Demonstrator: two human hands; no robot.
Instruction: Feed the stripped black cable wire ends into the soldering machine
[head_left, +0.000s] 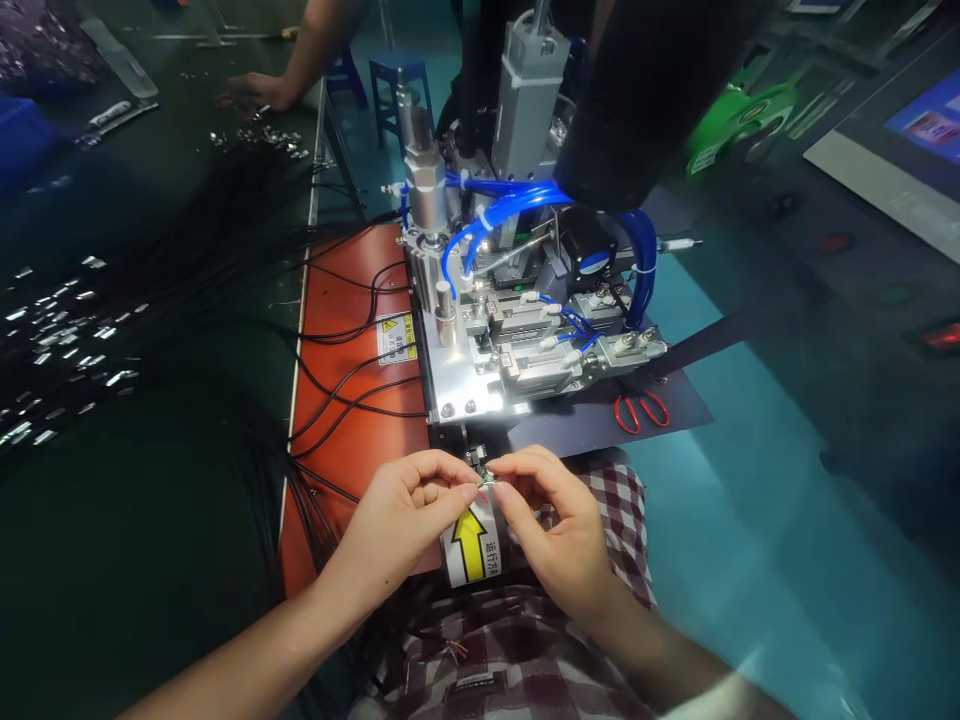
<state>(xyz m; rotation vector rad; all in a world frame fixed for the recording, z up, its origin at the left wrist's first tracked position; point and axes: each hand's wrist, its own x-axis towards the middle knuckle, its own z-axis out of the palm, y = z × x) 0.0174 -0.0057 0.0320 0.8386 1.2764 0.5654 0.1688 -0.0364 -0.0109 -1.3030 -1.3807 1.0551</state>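
Observation:
My left hand (412,510) and my right hand (559,525) meet just in front of the machine (457,380). Thumb and fingers of each are pinched on a small greenish and metallic part (487,478), too small to make out fully. Beneath the fingertips is a white label with a yellow arrow (471,545). Black cables (360,400) run across the orange plate (345,350) at the machine's left side.
Cables with shiny metal ends (67,350) lie on the dark table at left. Another person's hand (262,92) rests over small metal parts at the back. Red-handled scissors (641,412) lie right of the machine. Blue tubes (517,200) arch over it.

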